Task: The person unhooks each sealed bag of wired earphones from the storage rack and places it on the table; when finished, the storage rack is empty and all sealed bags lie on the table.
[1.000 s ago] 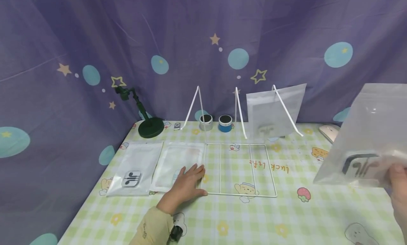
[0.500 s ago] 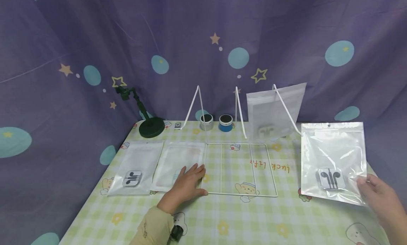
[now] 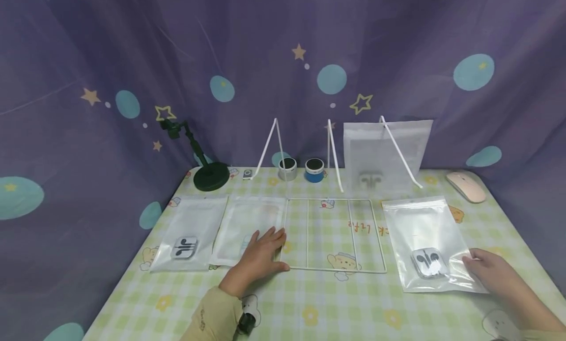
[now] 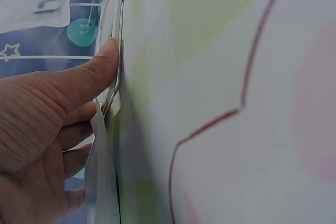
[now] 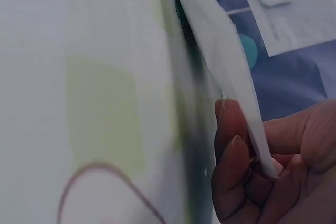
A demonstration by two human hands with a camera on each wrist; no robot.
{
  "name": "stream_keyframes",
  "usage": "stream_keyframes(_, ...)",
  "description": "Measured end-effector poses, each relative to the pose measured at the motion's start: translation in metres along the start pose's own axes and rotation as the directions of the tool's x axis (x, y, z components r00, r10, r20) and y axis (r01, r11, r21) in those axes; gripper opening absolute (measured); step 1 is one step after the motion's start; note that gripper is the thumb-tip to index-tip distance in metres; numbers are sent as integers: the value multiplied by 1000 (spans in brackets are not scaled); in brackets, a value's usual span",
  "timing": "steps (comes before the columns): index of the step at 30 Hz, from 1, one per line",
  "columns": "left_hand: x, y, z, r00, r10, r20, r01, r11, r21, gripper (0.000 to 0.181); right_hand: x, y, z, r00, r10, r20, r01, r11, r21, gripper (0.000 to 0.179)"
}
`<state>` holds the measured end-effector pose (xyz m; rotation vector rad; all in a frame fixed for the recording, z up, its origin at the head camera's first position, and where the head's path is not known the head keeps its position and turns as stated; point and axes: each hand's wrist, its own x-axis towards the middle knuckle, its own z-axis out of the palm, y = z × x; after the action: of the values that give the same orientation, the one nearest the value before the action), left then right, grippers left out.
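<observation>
My right hand pinches the lower right edge of a clear zip bag with white boxed earphones inside. The bag lies tilted close over the cloth, right of a white wire rack. In the right wrist view, thumb and fingers hold the edge of the bag. My left hand rests with spread fingers on the rack's left base wire and the right side of a flat zip bag. Another bag of earphones lies further left. A similar bag hangs from the rack's right prong.
Behind the rack stand a silver round speaker and a blue one. A small clip player and a dark green stand are at back left. A pink mouse sits at back right, before a purple curtain.
The right hand has brought the bag of earphones in from the right and lowered it toward the cloth. The hanging bag has swung straighter. The left hand stays in place.
</observation>
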<state>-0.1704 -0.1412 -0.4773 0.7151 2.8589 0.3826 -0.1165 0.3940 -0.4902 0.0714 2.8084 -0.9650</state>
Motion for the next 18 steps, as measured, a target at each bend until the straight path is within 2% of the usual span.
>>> stream_keyframes(5,1,0,2,1000,0,-4,0,1000,7,85,2,-9,11,999,-14,-36,15,1000,18,33)
stream_keyframes(11,0,0,1,1000,-7,1,7,1000,4,85,8,-19,14,998,62,34,-64,996,57,32)
stream_keyframes(15,0,1,1,1000,-7,1,7,1000,6,86,10,-24,9,995,81,62,-80,997,-8,36)
stream_keyframes(18,0,1,1,1000,-8,0,8,1000,9,86,12,-26,3,994,84,67,-76,991,-108,49)
